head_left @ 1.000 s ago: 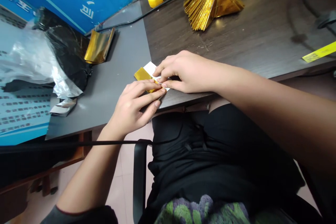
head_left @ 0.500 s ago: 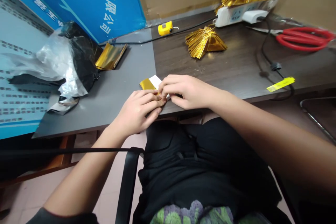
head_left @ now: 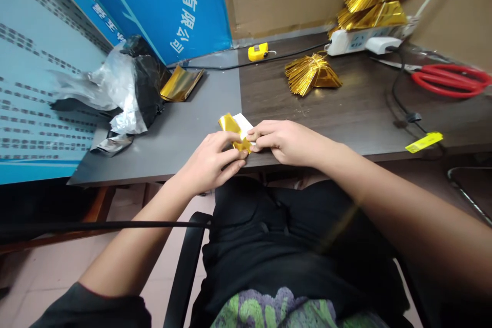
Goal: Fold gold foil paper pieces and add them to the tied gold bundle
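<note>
At the table's front edge, a small piece of gold foil [head_left: 229, 123] lies partly against a white card [head_left: 243, 124]. My left hand [head_left: 215, 160] is closed on the foil's near end, its fingertips pressed down on it. My right hand [head_left: 286, 141] pinches at the right side of the white card, close to the left fingertips. A bundle of cut gold foil strips [head_left: 313, 73] sits behind my right hand, and folded gold foil sheets [head_left: 182, 83] lie at the back left.
Black and silver plastic bags [head_left: 144, 82] are at the left. Further back are a yellow tape measure or small yellow case [head_left: 258, 52], a white power strip [head_left: 348, 42] with gold bundles above it, and red-handled scissors [head_left: 449, 81]. Black cables cross the table [head_left: 357, 107].
The view has shifted, so the table items appear further right. More of the foil and card shows between my hands, and my right fingers have drawn slightly away from the left ones.
</note>
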Demonstrator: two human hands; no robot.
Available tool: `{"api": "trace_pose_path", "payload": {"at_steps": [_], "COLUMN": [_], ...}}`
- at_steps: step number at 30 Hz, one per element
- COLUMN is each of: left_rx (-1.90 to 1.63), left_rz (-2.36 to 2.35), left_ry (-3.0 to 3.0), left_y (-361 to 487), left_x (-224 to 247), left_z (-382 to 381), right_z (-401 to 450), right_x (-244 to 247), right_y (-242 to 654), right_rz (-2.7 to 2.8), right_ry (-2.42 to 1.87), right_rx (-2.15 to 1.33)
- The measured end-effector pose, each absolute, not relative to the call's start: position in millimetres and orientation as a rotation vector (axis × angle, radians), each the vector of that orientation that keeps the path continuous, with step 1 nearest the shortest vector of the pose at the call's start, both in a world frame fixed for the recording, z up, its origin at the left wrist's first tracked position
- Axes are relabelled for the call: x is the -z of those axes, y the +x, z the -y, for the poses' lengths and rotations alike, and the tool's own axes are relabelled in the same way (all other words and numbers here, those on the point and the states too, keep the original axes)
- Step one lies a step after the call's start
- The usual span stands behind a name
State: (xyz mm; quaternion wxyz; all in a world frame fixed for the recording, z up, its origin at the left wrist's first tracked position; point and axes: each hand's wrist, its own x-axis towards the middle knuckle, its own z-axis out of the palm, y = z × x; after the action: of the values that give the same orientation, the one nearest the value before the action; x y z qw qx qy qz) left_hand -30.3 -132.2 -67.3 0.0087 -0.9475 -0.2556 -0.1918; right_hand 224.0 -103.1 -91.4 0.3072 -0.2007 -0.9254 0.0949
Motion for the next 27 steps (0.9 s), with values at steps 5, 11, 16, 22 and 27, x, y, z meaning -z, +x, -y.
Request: {"api": "trace_pose_path", "payload": {"at_steps": [5, 11, 16, 22, 27], "left_rx": [0.520, 0.479, 0.412, 0.280, 0.226], "left_rz": [0.827, 0.961, 1.089, 1.269, 1.397], "left_ry": [-2.992, -3.003, -3.041, -3.036, -2.972], "left_y": [-34.4, -35.6, -38.2, -46.1, -52.4], "left_x": [64.7, 61.5, 57.1, 49.9, 52.1], "left_z": [135.9, 137.9, 134.4, 118.6, 105.9], "right_z": [107.8, 110.5, 110.1, 109.4, 109.1], "right_x": [87.9, 85.5, 85.4, 85.7, 86.9], "right_y": [221.9, 219.1, 219.5, 219.3, 219.3], "right_rz": [2.476, 2.506, 2.529, 2.565, 2.563], "right_ry": [-0.532, -0.568, -0.594, -0.635, -0.619], "right_rx": [-0.227, -0.253, -0.254, -0.244, -0.222]}}
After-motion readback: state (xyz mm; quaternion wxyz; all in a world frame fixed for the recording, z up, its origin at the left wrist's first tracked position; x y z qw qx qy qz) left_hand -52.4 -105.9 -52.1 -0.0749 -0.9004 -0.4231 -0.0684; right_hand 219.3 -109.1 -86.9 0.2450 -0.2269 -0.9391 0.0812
